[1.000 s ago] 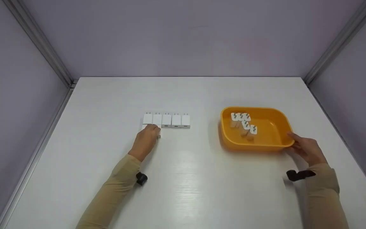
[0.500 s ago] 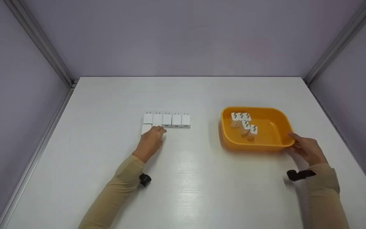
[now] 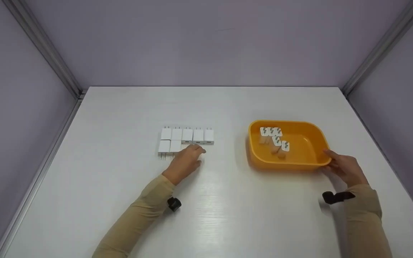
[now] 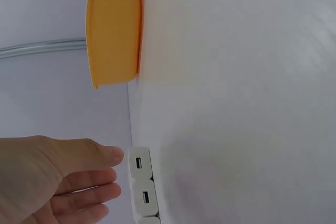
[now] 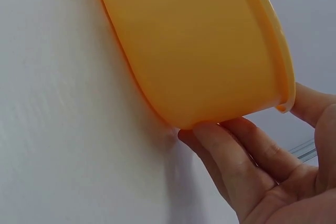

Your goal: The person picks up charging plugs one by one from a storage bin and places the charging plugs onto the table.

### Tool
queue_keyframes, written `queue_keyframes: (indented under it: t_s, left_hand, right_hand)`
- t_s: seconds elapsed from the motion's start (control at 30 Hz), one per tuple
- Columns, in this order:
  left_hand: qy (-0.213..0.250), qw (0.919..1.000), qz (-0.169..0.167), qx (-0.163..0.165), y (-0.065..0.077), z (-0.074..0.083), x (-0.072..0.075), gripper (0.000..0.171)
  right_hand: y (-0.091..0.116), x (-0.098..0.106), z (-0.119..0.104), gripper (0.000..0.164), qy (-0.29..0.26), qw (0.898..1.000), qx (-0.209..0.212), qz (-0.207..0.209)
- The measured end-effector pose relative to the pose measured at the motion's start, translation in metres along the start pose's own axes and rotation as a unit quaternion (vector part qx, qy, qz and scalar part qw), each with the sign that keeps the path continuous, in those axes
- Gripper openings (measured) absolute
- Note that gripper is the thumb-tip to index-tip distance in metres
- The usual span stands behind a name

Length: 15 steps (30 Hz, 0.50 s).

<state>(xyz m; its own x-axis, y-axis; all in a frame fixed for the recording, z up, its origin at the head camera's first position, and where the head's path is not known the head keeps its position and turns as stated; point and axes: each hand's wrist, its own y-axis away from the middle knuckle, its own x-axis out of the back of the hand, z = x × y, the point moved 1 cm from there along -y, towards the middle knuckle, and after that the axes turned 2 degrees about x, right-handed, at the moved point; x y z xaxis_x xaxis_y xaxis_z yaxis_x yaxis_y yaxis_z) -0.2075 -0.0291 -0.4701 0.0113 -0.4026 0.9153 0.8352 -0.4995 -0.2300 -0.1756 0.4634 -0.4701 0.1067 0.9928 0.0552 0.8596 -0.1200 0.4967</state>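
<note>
A row of several white plug-in charger adapters [image 3: 198,135] lies left of centre on the table, prongs pointing away. Against its left end lie two more adapters [image 3: 164,146], prongs toward the person; the left hand [image 3: 184,163] partly covers the right one. That hand hovers at the row's near side, fingers loosely extended, holding nothing visible. In the left wrist view its thumb [image 4: 97,156] is beside the USB-port ends of the adapters [image 4: 140,163]. The right hand [image 3: 348,168] grips the near right corner of an orange plastic basin [image 3: 289,166], thumb at the rim, fingers under the wall.
Inside the basin several white adapters [image 3: 276,140] stand with prongs up, toward its left side. The white table [image 3: 228,215] is bounded by a pale back wall [image 3: 206,46] and side walls with metal frame posts.
The left hand has moved right along the near side of the row, uncovering the two adapters lying in front. The right hand and basin have stayed in place.
</note>
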Motion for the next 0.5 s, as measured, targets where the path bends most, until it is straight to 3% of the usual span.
queue_keyframes:
  t_s: [0.2, 0.4, 0.5]
  left_hand:
    - [0.007, 0.9993, -0.015, -0.033, -0.006, 0.016, -0.006, 0.028]
    - [-0.003, 0.9981, -0.008, -0.060, -0.012, 0.027, -0.013, 0.026]
    - [0.000, 0.9977, -0.002, -0.068, -0.017, 0.032, -0.013, 0.026]
  right_hand:
    - [0.000, 0.000, 0.000, 0.020, 0.011, 1.000, -0.001, 0.007]
    - [-0.004, -0.001, 0.001, 0.071, 0.057, 0.998, -0.007, 0.020]
    - [-0.005, 0.000, 0.000, 0.084, 0.087, 0.996, -0.009, 0.023]
